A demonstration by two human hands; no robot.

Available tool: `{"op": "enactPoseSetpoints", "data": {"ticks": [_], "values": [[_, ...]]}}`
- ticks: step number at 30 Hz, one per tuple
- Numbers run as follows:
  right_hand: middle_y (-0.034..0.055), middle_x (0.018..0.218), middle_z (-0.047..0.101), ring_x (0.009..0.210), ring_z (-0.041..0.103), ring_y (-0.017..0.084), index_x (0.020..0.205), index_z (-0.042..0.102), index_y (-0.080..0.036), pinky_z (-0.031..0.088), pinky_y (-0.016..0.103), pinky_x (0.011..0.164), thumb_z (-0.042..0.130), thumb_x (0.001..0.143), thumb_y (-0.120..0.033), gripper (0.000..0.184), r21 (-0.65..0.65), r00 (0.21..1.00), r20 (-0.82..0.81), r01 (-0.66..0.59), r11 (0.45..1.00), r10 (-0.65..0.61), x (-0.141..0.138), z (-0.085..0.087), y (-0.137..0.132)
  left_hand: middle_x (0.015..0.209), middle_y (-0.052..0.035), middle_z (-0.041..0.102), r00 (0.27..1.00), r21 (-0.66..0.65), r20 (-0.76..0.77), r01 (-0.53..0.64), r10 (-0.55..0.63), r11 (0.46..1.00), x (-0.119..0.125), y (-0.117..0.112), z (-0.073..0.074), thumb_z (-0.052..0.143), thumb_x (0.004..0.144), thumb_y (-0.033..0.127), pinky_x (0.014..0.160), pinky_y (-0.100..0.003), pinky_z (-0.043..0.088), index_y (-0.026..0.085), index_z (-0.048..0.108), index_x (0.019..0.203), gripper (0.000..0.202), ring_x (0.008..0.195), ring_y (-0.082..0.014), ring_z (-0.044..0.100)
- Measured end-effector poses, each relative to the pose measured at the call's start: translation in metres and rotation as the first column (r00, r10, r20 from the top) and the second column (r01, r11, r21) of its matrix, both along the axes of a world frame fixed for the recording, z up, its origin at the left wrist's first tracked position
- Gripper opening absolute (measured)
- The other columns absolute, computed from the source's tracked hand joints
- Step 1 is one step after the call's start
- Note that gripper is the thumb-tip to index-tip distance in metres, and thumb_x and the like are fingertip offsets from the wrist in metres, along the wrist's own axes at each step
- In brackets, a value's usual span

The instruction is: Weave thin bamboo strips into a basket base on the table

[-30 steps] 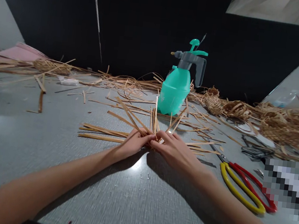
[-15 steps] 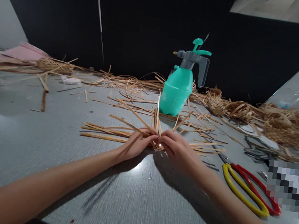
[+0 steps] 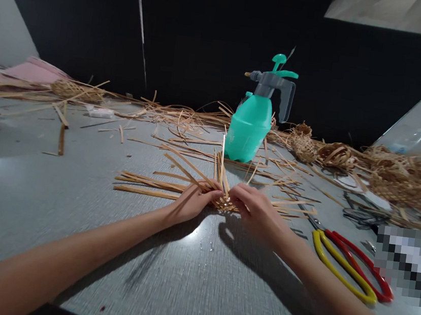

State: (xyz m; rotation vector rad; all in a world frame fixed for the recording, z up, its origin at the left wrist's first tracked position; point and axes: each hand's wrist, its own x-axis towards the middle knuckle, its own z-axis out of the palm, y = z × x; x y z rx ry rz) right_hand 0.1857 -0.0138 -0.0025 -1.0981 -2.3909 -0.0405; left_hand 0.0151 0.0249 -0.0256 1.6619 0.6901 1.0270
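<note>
Between my hands a small woven piece of bamboo strips [image 3: 223, 203] lies on the grey table, its loose strips fanning out left, right and away from me. My left hand [image 3: 196, 200] is closed on the strips at the weave's left side, thumb pressed on top. Several strips stick out leftward past it, some raised off the table. My right hand [image 3: 253, 207] is at the weave's right edge, its fingers curled in a pinch. What lies between those fingertips is too small to make out.
A teal spray bottle [image 3: 249, 126] stands behind the weave. Scissors with red and yellow handles [image 3: 350, 266] lie to the right. Loose strips [image 3: 188, 119] litter the back. Woven baskets [image 3: 402, 186] are piled at the back right, and a pink item [image 3: 32, 73] sits back left.
My right hand has shifted slightly right, away from my left, uncovering more of the weave. The raised strips by both hands have changed position. My left hand stays in place.
</note>
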Motion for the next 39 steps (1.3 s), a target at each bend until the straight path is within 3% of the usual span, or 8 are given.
{"op": "enactPoseSetpoints", "data": {"ticks": [4, 8, 14, 24, 27, 31, 39], "values": [[0.0054, 0.087, 0.059, 0.073, 0.05, 0.016, 0.094, 0.058, -0.018, 0.036, 0.029, 0.066, 0.039, 0.077, 0.001, 0.033, 0.137, 0.985, 0.173, -0.029, 0.99, 0.005, -0.002, -0.004, -0.004, 0.067, -0.0046, 0.058, 0.998, -0.112, 0.052, 0.031, -0.025, 0.993, 0.0, -0.002, 0.002, 0.055, 0.078, 0.018, 0.062, -0.026, 0.042, 0.011, 0.062, 0.069, 0.013, 0.064, -0.0136, 0.054], [0.0096, 0.099, 0.059, 0.083, 0.053, 0.018, 0.097, 0.059, -0.016, 0.039, 0.031, 0.069, 0.046, 0.083, -0.011, 0.02, 0.19, 0.987, 0.157, -0.008, 0.982, -0.023, -0.008, -0.012, -0.004, 0.068, -0.0058, 0.06, 0.995, -0.183, 0.104, 0.024, -0.005, 0.983, 0.001, -0.004, 0.005, 0.059, 0.076, 0.016, 0.062, -0.025, 0.042, 0.01, 0.064, 0.069, 0.011, 0.064, -0.0137, 0.055], [0.0085, 0.096, 0.058, 0.082, 0.052, 0.017, 0.091, 0.06, -0.016, 0.041, 0.03, 0.07, 0.047, 0.086, -0.013, 0.014, 0.09, 0.991, 0.132, -0.009, 0.996, -0.003, -0.012, -0.011, -0.001, 0.065, -0.0053, 0.061, 0.991, -0.24, 0.131, 0.052, -0.021, 0.969, 0.002, -0.003, 0.002, 0.058, 0.077, 0.014, 0.059, -0.025, 0.043, 0.009, 0.063, 0.069, 0.011, 0.06, -0.013, 0.056], [0.0053, 0.09, 0.058, 0.082, 0.051, 0.016, 0.091, 0.06, -0.018, 0.038, 0.028, 0.07, 0.048, 0.086, -0.009, 0.016, 0.017, 0.988, 0.151, -0.042, 0.999, 0.039, -0.012, -0.005, -0.001, 0.057, -0.0028, 0.056, 0.991, -0.197, 0.13, 0.052, -0.026, 0.979, 0.002, -0.004, 0.005, 0.057, 0.077, 0.013, 0.058, -0.025, 0.042, 0.01, 0.06, 0.064, 0.014, 0.057, -0.0122, 0.054], [0.0066, 0.094, 0.059, 0.082, 0.051, 0.017, 0.096, 0.059, -0.018, 0.038, 0.03, 0.071, 0.048, 0.086, -0.012, 0.016, 0.114, 0.973, 0.23, -0.034, 0.993, 0.007, -0.01, -0.009, -0.003, 0.062, -0.0043, 0.058, 0.988, -0.211, 0.153, 0.062, -0.03, 0.976, 0.001, -0.003, 0.002, 0.058, 0.077, 0.016, 0.058, -0.025, 0.042, 0.01, 0.061, 0.066, 0.013, 0.058, -0.0128, 0.055], [0.0081, 0.116, 0.054, 0.091, 0.051, 0.02, 0.107, 0.058, -0.021, 0.037, 0.034, 0.077, 0.048, 0.085, -0.009, 0.026, 0.291, 0.92, 0.393, -0.111, 0.95, -0.012, -0.01, -0.012, -0.007, 0.064, -0.0056, 0.059, 0.995, -0.196, 0.097, 0.025, -0.006, 0.98, 0.0, 0.003, -0.002, 0.058, 0.074, 0.016, 0.054, -0.024, 0.039, 0.01, 0.063, 0.067, 0.011, 0.058, -0.0125, 0.052], [0.0043, 0.119, 0.052, 0.097, 0.048, 0.02, 0.097, 0.06, -0.022, 0.037, 0.034, 0.077, 0.051, 0.085, -0.013, 0.018, 0.355, 0.839, 0.544, -0.227, 0.907, -0.003, -0.013, -0.004, -0.001, 0.062, -0.007, 0.059, 0.998, -0.156, 0.035, -0.039, 0.045, 0.987, 0.001, 0.006, -0.004, 0.055, 0.074, 0.016, 0.056, -0.025, 0.039, 0.01, 0.061, 0.061, 0.016, 0.062, -0.0146, 0.052]]}}
